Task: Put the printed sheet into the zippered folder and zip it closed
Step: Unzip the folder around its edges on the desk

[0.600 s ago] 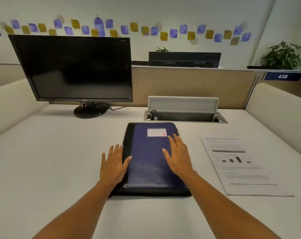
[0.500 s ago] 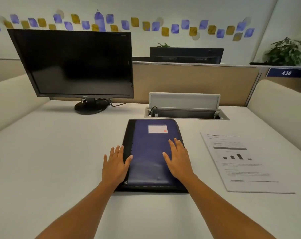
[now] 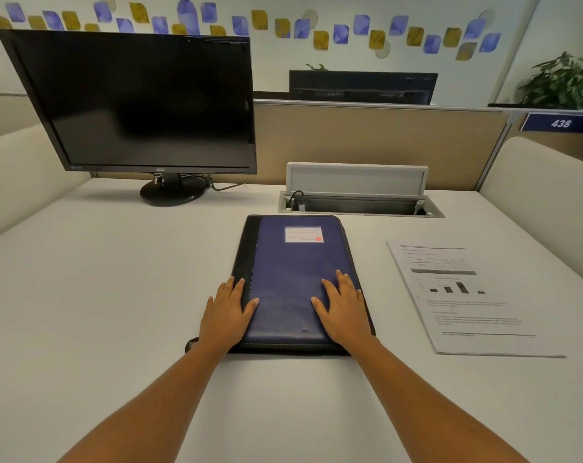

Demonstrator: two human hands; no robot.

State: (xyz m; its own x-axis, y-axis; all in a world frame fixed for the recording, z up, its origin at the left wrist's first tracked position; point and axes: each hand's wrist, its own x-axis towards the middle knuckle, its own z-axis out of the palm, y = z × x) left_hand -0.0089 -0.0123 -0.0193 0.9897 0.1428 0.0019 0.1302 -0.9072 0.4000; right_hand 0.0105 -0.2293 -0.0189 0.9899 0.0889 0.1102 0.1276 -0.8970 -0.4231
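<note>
A dark blue zippered folder (image 3: pixel 293 272) with a black spine strip and a white label lies closed in the middle of the white desk (image 3: pixel 99 295). My left hand (image 3: pixel 226 315) rests flat on its near left edge, fingers spread, thumb on the blue cover. My right hand (image 3: pixel 345 309) lies flat on the near right part of the cover, holding nothing. The printed sheet (image 3: pixel 464 299), with text, a table and a small bar chart, lies flat on the desk to the right of the folder, apart from both hands.
A black monitor (image 3: pixel 139 101) stands at the back left on a round base. An open cable box (image 3: pixel 360 202) with a raised lid sits in the desk behind the folder. Padded partitions close in the left, back and right sides.
The view has tilted slightly, so everything sits a little higher in frame. Both hands stay flat on the folder, and my left hand now lies slightly further over its edge.
</note>
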